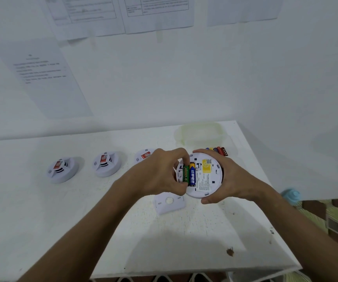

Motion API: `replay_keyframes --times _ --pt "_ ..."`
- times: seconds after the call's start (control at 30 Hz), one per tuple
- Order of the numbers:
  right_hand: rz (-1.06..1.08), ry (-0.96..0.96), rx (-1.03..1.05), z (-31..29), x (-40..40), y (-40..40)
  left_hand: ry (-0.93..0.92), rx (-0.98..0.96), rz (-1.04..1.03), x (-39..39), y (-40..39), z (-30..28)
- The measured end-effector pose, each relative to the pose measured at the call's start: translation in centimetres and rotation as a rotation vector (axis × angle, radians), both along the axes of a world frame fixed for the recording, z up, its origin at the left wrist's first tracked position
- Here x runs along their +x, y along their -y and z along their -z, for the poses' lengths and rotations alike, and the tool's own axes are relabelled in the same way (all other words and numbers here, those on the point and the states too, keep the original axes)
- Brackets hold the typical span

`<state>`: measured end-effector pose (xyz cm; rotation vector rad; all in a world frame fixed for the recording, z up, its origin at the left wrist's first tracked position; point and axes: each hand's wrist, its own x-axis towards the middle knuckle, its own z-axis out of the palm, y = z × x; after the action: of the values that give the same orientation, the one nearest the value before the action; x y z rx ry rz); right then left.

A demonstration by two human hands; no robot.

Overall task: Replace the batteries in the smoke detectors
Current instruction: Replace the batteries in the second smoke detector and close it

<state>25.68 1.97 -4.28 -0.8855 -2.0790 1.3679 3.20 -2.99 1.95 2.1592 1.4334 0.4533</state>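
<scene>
Smoke detector [202, 176] held above white table [123, 231], back side up toward us. Our right hand [228, 178] cups its right rim. Our left hand [162, 171] pinches green battery [185, 173] in compartment, touching blue-yellow battery [192, 174] beside it. Mounting plate [169, 203] lies just below detector. Spare batteries [218, 151] just behind detector. Three more detectors [106, 163] in row to its left.

Both hands [158, 171] [228, 180] raised, fingers curled inward
</scene>
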Motion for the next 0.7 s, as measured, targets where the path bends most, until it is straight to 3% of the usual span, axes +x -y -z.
replay_keyframes --times 0.47,0.7 --pt "-0.026 0.016 0.012 0.1 -1.0 -0.8 -0.292 0.052 -0.008 0.1 -0.1 0.4" --pt "0.001 -0.005 0.001 -0.1 -0.5 -1.2 -0.297 0.200 -0.003 -0.1 0.1 1.4"
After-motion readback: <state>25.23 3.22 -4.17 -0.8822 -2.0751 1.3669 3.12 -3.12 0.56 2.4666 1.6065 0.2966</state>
